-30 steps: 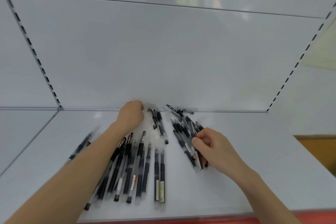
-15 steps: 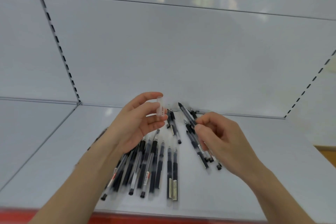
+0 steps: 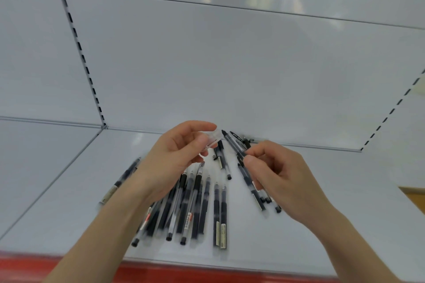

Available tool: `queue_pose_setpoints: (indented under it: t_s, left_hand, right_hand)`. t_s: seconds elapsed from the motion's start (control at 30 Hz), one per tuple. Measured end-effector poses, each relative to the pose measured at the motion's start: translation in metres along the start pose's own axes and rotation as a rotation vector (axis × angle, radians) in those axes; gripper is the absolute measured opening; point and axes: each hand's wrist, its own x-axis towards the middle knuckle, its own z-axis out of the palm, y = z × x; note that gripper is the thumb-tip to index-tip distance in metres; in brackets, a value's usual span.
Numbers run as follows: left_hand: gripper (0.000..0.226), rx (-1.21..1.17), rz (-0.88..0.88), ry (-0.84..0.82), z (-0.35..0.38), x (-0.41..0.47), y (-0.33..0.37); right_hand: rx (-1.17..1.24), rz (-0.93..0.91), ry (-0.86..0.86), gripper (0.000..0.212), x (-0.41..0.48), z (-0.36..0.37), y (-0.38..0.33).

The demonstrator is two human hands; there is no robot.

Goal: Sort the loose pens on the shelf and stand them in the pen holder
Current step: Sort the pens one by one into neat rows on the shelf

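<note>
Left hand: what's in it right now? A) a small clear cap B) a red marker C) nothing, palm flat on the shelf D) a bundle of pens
A: the left hand pinches a clear cap, close to the tip of the pen that the right hand holds.

The left hand (image 3: 177,156) covers the tops of the black clear-barrelled plastic pens (image 3: 197,200); their label print is unreadable.
</note>
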Motion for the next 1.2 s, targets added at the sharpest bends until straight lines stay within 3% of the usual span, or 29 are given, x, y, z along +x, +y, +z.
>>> queue_pose_setpoints:
  t_s: [0.2, 0.43, 0.6, 0.83, 0.97, 1.13, 1.2]
  left_hand:
    - [0.005, -0.060, -0.007, 0.049, -0.001, 0.003, -0.003]
    - [0.026, -0.133, 0.025, 0.102, 0.004, 0.004, -0.002]
    - [0.008, -0.068, 0.119, 0.189, 0.018, 0.001, -0.010]
    - [0.009, -0.154, 0.058, 0.199, 0.027, 0.002, -0.015]
    - [0.007, -0.179, -0.016, 0.219, 0.026, 0.006, -0.018]
    - [0.008, 0.216, -0.056, 0.259, 0.010, 0.013, -0.034]
    - [0.007, 0.462, -0.045, 0.275, 0.002, 0.018, -0.043]
  right_hand:
    - [-0.039, 0.012, -0.062, 0.015, -0.002, -0.003, 0.004]
    - [-0.015, 0.026, -0.104, 0.021, -0.007, 0.004, 0.002]
    - [0.081, 0.057, -0.027, 0.022, -0.009, 0.013, 0.002]
    - [0.052, 0.058, -0.013, 0.024, -0.010, 0.016, 0.014]
    - [0.019, 0.131, -0.143, 0.026, 0.000, 0.006, 0.016]
    - [-0.220, 0.189, 0.048, 0.020, 0.021, -0.022, 0.049]
    - [-0.372, 0.195, 0.031, 0.018, 0.023, -0.026, 0.061]
